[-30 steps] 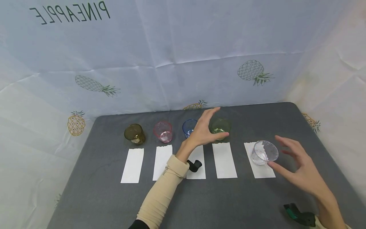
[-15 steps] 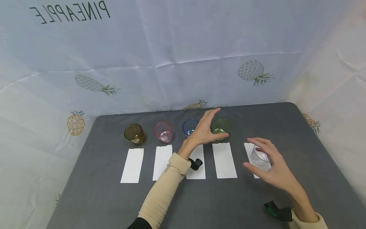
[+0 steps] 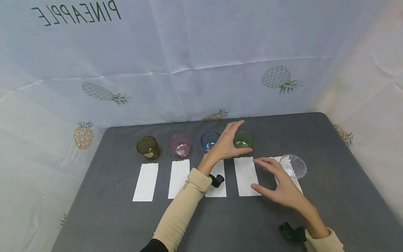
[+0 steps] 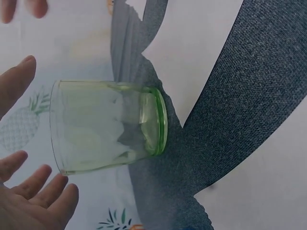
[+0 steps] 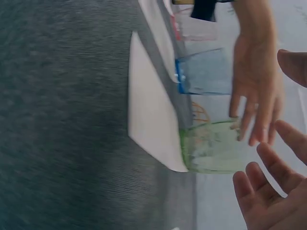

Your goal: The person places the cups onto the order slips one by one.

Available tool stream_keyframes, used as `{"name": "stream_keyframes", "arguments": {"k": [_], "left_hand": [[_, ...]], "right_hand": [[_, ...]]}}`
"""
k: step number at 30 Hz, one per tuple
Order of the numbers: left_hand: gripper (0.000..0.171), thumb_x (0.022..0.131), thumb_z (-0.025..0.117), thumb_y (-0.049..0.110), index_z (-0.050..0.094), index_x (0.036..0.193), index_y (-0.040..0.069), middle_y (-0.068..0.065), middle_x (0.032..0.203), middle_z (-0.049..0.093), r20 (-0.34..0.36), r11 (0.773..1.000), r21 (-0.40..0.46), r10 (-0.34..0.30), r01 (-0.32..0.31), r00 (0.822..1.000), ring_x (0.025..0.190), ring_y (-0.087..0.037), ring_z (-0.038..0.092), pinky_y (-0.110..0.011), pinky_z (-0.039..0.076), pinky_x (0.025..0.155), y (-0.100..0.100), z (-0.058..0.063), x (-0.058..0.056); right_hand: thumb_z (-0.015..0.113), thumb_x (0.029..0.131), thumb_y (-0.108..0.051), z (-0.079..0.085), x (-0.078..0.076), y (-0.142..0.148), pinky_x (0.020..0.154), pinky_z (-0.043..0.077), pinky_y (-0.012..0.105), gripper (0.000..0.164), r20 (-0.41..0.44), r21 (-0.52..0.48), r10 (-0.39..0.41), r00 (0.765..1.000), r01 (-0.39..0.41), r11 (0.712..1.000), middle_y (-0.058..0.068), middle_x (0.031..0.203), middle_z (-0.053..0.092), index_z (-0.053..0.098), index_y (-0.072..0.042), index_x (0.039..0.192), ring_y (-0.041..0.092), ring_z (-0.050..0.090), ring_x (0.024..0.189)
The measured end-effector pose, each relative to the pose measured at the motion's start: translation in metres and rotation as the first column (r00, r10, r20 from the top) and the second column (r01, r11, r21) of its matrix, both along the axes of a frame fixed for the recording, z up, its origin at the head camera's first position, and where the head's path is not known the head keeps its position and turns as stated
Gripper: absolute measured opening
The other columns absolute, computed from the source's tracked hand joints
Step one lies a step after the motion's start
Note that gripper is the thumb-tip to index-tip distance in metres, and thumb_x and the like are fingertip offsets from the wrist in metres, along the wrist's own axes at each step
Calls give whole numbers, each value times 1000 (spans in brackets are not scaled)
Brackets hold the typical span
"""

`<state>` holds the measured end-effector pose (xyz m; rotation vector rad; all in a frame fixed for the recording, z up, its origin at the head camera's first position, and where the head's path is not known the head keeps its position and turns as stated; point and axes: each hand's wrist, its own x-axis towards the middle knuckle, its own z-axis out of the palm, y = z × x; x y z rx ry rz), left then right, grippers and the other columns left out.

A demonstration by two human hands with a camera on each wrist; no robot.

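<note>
My left hand [image 3: 224, 145], thumb and fingers spread apart, is beside the green glass [image 3: 245, 138] at the back of the table. In the left wrist view the green glass [image 4: 103, 127] stands upright near the fingertips [image 4: 67, 201]. My right hand [image 3: 283, 189] hovers with its fingers spread between a strip of white paper [image 3: 247, 176] and the clear glass [image 3: 297, 167]. That clear glass stands on another paper strip, partly hidden behind the right hand. The right wrist view has my left hand [image 5: 256, 96] close over the green glass, with right fingers in the foreground.
Left of the green glass are a blue glass [image 3: 207, 138], a pink glass [image 3: 179, 143] and a brown glass [image 3: 148, 147], in a row. White paper strips lie in front of them on the grey table [image 3: 107, 185]. A pineapple-print curtain [image 3: 201, 70] hangs behind.
My right hand has moved left, away from the clear glass and toward the green glass side. My left hand has barely moved. All glasses stay in place.
</note>
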<state>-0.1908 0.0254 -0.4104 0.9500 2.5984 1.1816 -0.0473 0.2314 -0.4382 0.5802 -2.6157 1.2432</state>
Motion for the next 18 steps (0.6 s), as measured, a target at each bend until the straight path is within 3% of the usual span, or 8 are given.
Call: {"name": "stream_keyframes", "arguments": {"k": [6,13,18], "left_hand": [[98,86,83,36,27,162,13,-15,165,29,16,1000,-15,-8,8,1000,153,-32,35,-50,39,121,1,-1,0],[97,86,82,37,27,162,15,-13,165,30,28,999,-39,-9,10,1000,152,-30,37,-48,40,121,2,-1,1],[96,87,82,36,27,162,14,-13,164,30,43,999,-41,-5,7,999,151,-30,37,-48,40,120,2,-2,1]], "right_hand": [[90,75,-15,-17,-3,-4,99,38,21,73,16,62,11,1000,-12,998,3,136,57,60,-13,141,7,47,124],[89,78,-24,-26,-3,-6,97,43,51,71,75,111,16,997,-24,994,9,136,56,59,-9,141,28,50,124],[89,78,-27,-31,-3,-5,96,43,51,71,89,128,11,996,-22,992,10,136,56,60,-9,141,29,50,123]]}}
